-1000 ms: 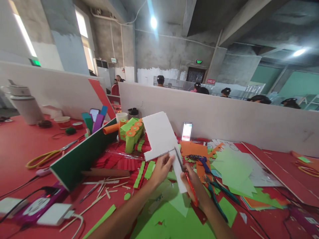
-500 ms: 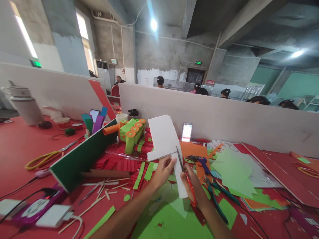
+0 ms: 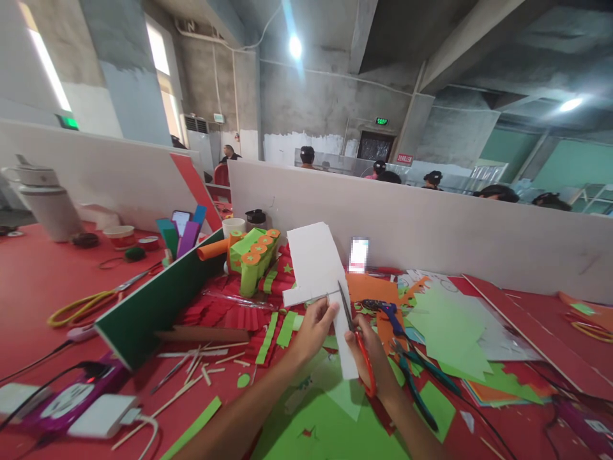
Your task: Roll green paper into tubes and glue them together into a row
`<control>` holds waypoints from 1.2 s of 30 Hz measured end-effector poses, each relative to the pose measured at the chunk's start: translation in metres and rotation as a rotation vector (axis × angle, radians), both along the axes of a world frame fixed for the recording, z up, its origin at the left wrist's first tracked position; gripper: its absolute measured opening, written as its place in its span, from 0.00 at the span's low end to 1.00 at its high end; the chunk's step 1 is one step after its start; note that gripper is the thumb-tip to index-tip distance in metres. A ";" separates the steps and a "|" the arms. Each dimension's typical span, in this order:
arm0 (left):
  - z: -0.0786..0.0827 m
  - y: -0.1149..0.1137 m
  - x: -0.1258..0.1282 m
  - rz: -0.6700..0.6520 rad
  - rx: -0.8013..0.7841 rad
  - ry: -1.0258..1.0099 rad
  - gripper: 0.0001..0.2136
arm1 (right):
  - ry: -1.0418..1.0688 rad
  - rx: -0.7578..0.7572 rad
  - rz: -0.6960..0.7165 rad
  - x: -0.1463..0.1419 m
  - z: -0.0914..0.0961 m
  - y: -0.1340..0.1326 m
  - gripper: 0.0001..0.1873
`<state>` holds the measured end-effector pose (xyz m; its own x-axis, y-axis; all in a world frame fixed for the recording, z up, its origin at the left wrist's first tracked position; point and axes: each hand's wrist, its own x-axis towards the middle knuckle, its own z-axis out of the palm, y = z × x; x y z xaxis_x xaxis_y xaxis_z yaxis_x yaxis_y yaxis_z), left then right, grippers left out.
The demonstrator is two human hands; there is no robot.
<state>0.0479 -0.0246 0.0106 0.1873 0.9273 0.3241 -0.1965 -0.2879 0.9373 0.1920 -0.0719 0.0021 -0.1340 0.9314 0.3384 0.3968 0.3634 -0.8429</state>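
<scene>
My left hand [image 3: 312, 327] pinches the lower edge of a white sheet of card [image 3: 317, 263] and holds it up over the table. My right hand [image 3: 374, 358] is closed round red-handled scissors [image 3: 355, 338], whose blades point up into the card beside a narrow white strip [image 3: 345, 345] that hangs down from it. Green paper [image 3: 330, 415] lies on the red table under both hands.
A green and orange paper model [image 3: 253, 255] and a green board [image 3: 158, 300] stand to the left. Yellow-handled scissors [image 3: 90, 299], sticks [image 3: 191, 370], a charger [image 3: 103, 414] and cables lie front left. Paper scraps and pliers [image 3: 412, 370] lie right. A white partition [image 3: 431, 223] runs behind, with people beyond.
The white card has turned to stand more upright. The scissors have stayed at the card's lower edge.
</scene>
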 end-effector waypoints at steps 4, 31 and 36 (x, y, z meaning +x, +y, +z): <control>-0.003 0.001 -0.001 0.058 0.029 0.000 0.16 | 0.064 -0.123 0.075 0.004 0.002 0.000 0.26; 0.011 0.022 -0.035 -0.122 0.063 0.206 0.15 | 0.015 -0.416 0.284 0.052 0.031 -0.008 0.35; 0.018 0.015 -0.035 -0.189 0.060 0.227 0.17 | -0.006 -0.422 0.255 0.051 0.030 -0.009 0.33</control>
